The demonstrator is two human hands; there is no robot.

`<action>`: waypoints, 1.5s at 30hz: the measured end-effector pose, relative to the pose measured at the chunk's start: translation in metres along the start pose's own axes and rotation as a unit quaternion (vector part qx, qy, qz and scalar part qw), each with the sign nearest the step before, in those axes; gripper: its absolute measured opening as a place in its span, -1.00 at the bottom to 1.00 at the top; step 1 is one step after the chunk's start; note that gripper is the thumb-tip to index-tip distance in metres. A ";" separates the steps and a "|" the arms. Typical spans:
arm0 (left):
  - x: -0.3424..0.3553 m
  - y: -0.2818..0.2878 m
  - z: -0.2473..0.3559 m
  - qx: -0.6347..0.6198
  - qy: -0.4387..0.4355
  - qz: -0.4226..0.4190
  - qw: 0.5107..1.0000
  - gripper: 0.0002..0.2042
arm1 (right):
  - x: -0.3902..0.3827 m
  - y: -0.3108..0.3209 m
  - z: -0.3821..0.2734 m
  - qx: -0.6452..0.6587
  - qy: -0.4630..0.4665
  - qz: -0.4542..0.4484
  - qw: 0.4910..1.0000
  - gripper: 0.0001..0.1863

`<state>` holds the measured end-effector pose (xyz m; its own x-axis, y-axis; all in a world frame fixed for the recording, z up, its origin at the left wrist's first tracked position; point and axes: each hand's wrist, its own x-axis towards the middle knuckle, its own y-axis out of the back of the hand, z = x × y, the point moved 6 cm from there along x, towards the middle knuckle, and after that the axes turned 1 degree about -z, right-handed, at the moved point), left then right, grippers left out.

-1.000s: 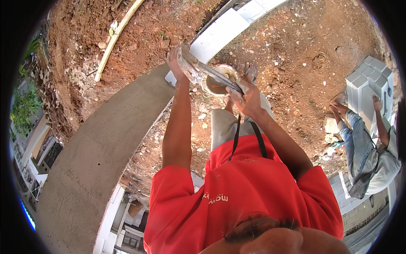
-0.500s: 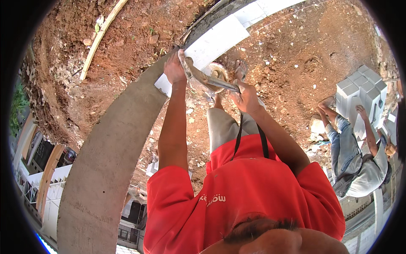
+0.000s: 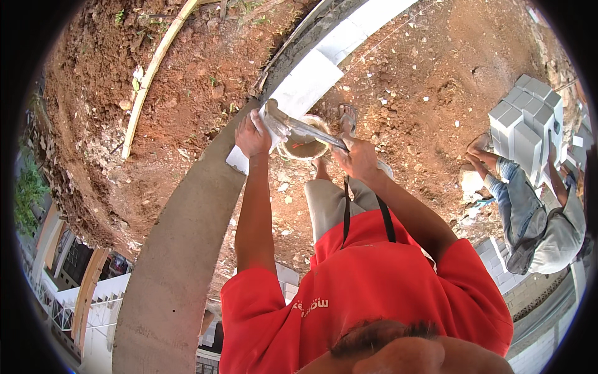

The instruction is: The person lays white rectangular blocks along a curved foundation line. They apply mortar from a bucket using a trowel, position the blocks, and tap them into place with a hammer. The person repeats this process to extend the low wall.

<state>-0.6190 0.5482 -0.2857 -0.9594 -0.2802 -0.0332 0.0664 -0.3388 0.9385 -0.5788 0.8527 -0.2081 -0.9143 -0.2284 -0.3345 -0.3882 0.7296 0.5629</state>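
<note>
In my right hand [image 3: 359, 157] I grip the handle of a hammer [image 3: 305, 128], its head crusted with what looks like mortar. The head points left, over the end of a row of white blocks. My left hand [image 3: 252, 136] is closed over the white block [image 3: 238, 159] at that end, beside the hammer head; some of its fingers are hidden. The block sits on a curved grey concrete wall top. Right below the hammer stands a round bucket [image 3: 303, 149] with grey stuff inside, partly covered by the tool.
The bare concrete beam [image 3: 177, 249] curves down to the lower left. More white blocks [image 3: 311, 78] run up the wall, with a string [image 3: 389, 34] alongside. A timber strip [image 3: 149, 78] lies on red soil. At right, a person [image 3: 536, 218] is beside stacked grey blocks [image 3: 523, 121].
Both my hands and the hammer sit slightly lower in view, and the view has shifted. More of the bucket shows. The person at right has moved an arm near the stack.
</note>
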 end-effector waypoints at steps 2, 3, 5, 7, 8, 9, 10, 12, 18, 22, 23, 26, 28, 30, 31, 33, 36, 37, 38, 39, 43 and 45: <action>0.000 0.000 0.002 0.003 -0.037 0.005 0.999 -0.55 | -0.004 -0.012 0.017 0.032 0.048 0.007 0.998 -0.61; 0.000 0.002 0.006 -0.018 -0.017 -0.013 1.000 -0.53 | -0.005 -0.020 0.030 0.030 0.030 -0.004 0.999 -0.62; -0.001 0.002 0.007 -0.007 0.002 -0.018 1.000 -0.52 | 0.007 -0.030 0.049 -0.038 -0.093 -0.074 0.992 -0.67; 0.004 -0.002 0.006 -0.004 0.006 -0.013 1.000 -0.51 | 0.007 -0.012 0.030 -0.040 -0.078 -0.053 0.995 -0.63; 0.004 -0.003 0.006 -0.004 0.001 -0.011 1.000 -0.50 | 0.003 -0.004 0.022 -0.039 -0.074 -0.046 0.995 -0.60; 0.003 -0.003 0.006 -0.004 -0.004 -0.010 1.000 -0.49 | 0.002 0.000 0.023 -0.015 -0.066 -0.039 0.997 -0.61; 0.003 0.000 0.009 -0.003 -0.008 -0.009 1.000 -0.48 | -0.003 0.006 0.027 -0.008 -0.042 -0.019 0.999 -0.61; 0.006 -0.001 0.012 -0.006 0.002 -0.056 0.998 -0.49 | -0.018 0.020 0.036 0.004 0.003 0.024 1.000 -0.62; -0.002 -0.005 -0.002 0.014 0.017 -0.039 0.999 -0.49 | -0.065 0.061 0.082 0.039 -0.077 0.099 0.991 -0.74; -0.004 0.001 0.003 0.003 0.024 -0.025 0.999 -0.49 | -0.141 0.055 0.146 -0.030 -0.257 0.096 0.961 -0.65; -0.004 -0.001 -0.001 0.006 0.042 -0.042 0.998 -0.50 | -0.162 0.049 0.160 -0.036 -0.312 0.092 0.945 -0.63; -0.003 0.002 0.004 0.010 0.040 -0.044 0.998 -0.50 | -0.227 0.029 0.183 -0.050 -0.425 0.105 0.898 -0.53; -0.006 0.005 0.009 0.007 0.024 -0.040 0.999 -0.50 | -0.277 0.003 0.200 -0.038 -0.481 0.106 0.870 -0.51; -0.002 0.001 0.008 0.012 0.023 -0.049 0.998 -0.50 | -0.320 -0.027 0.213 -0.017 -0.521 0.125 0.844 -0.49; -0.002 0.001 0.009 0.016 0.022 -0.038 0.999 -0.52 | -0.344 -0.043 0.215 -0.003 -0.536 0.140 0.833 -0.48; 0.000 -0.003 0.005 0.023 0.029 -0.045 0.998 -0.51 | -0.377 -0.068 0.205 0.052 -0.575 0.161 0.801 -0.47; 0.001 0.006 0.018 0.009 0.027 -0.055 0.998 -0.54 | -0.443 -0.134 0.224 0.081 -0.609 0.218 0.759 -0.43; 0.000 0.013 0.009 0.011 0.035 -0.044 0.998 -0.56 | -0.455 -0.160 0.239 0.081 -0.607 0.202 0.764 -0.45; -0.003 0.019 -0.006 0.014 0.040 -0.028 0.999 -0.57 | -0.454 -0.173 0.222 0.124 -0.609 0.199 0.758 -0.42; -0.007 0.025 -0.027 -0.037 0.061 -0.030 0.997 -0.60 | -0.452 -0.190 0.201 0.164 -0.608 0.192 0.753 -0.38; -0.042 0.016 0.020 -0.067 -0.039 0.080 0.994 -0.44 | -0.513 -0.268 0.217 0.187 -0.629 0.228 0.720 -0.45; -0.078 0.036 0.035 -0.102 -0.076 0.039 0.991 -0.31 | -0.530 -0.294 0.232 0.226 -0.593 0.251 0.731 -0.45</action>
<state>-0.5512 0.5892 -0.2376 -0.9781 -0.1801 0.1041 0.1822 -0.4998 0.8468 0.0463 0.9083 -0.3717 -0.0817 0.6649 -0.7424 0.2841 0.7296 0.6221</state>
